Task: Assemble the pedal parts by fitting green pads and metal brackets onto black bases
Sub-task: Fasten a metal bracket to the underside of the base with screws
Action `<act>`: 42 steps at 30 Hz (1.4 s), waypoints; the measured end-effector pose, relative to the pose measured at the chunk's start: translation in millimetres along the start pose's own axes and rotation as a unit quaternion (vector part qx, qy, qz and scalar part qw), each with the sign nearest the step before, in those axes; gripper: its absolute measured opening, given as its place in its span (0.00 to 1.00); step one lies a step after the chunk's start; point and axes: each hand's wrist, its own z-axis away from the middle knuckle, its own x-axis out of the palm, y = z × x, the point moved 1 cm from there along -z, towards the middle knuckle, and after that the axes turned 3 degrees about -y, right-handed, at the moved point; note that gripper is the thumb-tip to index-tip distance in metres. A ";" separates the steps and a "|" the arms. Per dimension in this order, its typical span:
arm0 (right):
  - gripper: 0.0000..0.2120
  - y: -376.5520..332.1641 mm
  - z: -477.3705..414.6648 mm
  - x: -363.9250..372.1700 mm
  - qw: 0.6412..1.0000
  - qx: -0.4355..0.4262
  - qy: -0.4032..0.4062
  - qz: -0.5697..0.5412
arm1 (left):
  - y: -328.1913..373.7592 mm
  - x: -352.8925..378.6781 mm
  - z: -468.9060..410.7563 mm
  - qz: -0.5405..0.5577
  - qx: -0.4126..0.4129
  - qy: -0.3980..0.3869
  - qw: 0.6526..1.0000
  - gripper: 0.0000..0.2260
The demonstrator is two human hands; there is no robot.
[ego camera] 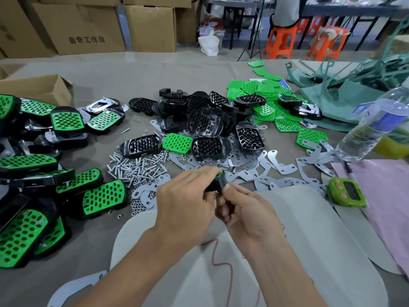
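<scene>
I am holding a pedal part up between both hands, near the middle of the table, just above its grey cover. My left hand is curling over the part from the left, fingers wrapped round its black body, with a sliver of green showing at the far tip. My right hand is closing in from the right, its fingertips pinching the near end of the same part; whether something small is sitting between those fingers, I cannot tell.

Farther off, the black bases are lying in a loose heap at the centre. The green pads are spreading out to the far right of that heap. The metal brackets are lying scattered just beyond my hands and to the right. The screws are lying in a pile to the left of my hands, with the nuts nearer.

The finished pedals are stacking up along the left edge, beside a cardboard box. On the right, a green timer is lying near a tilted water bottle.
</scene>
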 end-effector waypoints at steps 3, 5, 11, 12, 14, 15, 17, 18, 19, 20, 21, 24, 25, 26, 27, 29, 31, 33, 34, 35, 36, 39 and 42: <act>0.11 -3.9 0.7 0.0 0.998 -0.004 0.011 0.063 | -0.5 -5.1 -3.5 0.017 -0.080 -0.047 0.996 0.16; 0.10 -11.6 1.6 1.9 0.950 -0.098 0.075 0.286 | 0.7 -5.1 -3.0 0.038 -0.178 -0.071 0.981 0.14; 0.11 -7.5 2.8 15.6 0.872 -0.217 0.150 0.412 | 6.3 -3.4 2.4 0.034 -0.175 -0.033 0.983 0.13; 0.12 -5.7 2.4 16.7 0.913 -0.195 0.133 0.331 | 4.6 -3.6 3.2 0.015 -0.144 -0.025 0.989 0.15; 0.13 -1.3 -0.2 20.3 0.987 -0.090 0.088 0.105 | -1.6 -4.2 4.7 -0.019 -0.074 -0.007 0.997 0.18; 0.13 1.5 -1.3 23.0 0.997 -0.022 0.072 0.010 | -5.7 -5.2 4.7 -0.033 -0.048 -0.002 0.998 0.20; 0.12 6.2 -3.1 25.8 0.995 0.055 0.056 -0.068 | -12.3 -7.6 3.5 -0.044 -0.052 -0.014 0.998 0.21; 0.11 6.7 -4.3 26.1 0.997 0.043 0.059 -0.033 | -13.3 -8.8 3.2 -0.041 -0.075 -0.024 0.996 0.20; 0.10 6.0 -4.9 26.5 0.996 0.005 0.073 0.040 | -12.9 -9.8 3.5 -0.038 -0.098 -0.033 0.994 0.19; 0.09 5.4 -4.3 26.1 0.985 -0.048 0.097 0.134 | -11.8 -10.1 4.2 -0.038 -0.112 -0.039 0.992 0.18; 0.09 4.7 -3.1 24.7 0.959 -0.104 0.129 0.229 | -10.9 -9.7 5.0 -0.037 -0.118 -0.040 0.992 0.16; 0.10 7.4 0.0 26.0 0.910 -0.190 0.165 0.330 | -10.1 -6.4 7.8 -0.031 -0.096 -0.019 0.995 0.14; 0.11 8.6 -0.3 25.3 0.932 -0.179 0.155 0.274 | -10.2 -4.5 8.8 -0.030 -0.079 -0.008 0.996 0.14; 0.13 9.0 -0.2 25.6 0.964 -0.145 0.132 0.181 | -11.1 -3.1 9.5 -0.030 -0.059 0.007 0.998 0.15; 0.16 9.5 -0.9 26.1 0.988 -0.092 0.099 0.076 | -12.6 -2.4 9.3 -0.029 -0.035 0.021 0.999 0.16; 0.20 9.4 -2.6 24.7 0.996 0.015 0.055 -0.065 | -17.1 -3.9 6.2 -0.027 0.016 0.031 0.999 0.17; 0.20 7.7 -3.1 20.6 0.997 0.039 0.042 -0.058 | -22.2 -6.5 2.2 -0.024 0.038 0.017 0.999 0.15; 0.16 2.6 -1.0 18.1 0.984 -0.049 0.082 0.151 | -22.8 -7.8 0.3 0.006 -0.002 -0.009 1.000 0.15; 0.13 0.0 0.6 17.2 0.949 -0.109 0.117 0.272 | -19.6 -8.6 0.8 0.029 -0.046 -0.021 0.998 0.14; 0.11 -1.8 1.4 16.7 0.908 -0.161 0.145 0.358 | -15.0 -8.7 2.1 0.053 -0.094 -0.031 0.994 0.13; 0.11 -2.0 2.0 18.5 0.880 -0.193 0.161 0.404 | -11.3 -8.2 3.8 0.071 -0.132 -0.035 0.988 0.12; 0.14 4.5 2.2 21.7 0.915 -0.166 0.169 0.326 | -8.4 -5.9 8.4 0.051 -0.110 -0.010 0.993 0.12; 0.16 8.1 4.1 26.7 0.997 -0.006 0.078 -0.015 | -14.7 -7.3 9.8 -0.012 0.009 0.046 0.999 0.13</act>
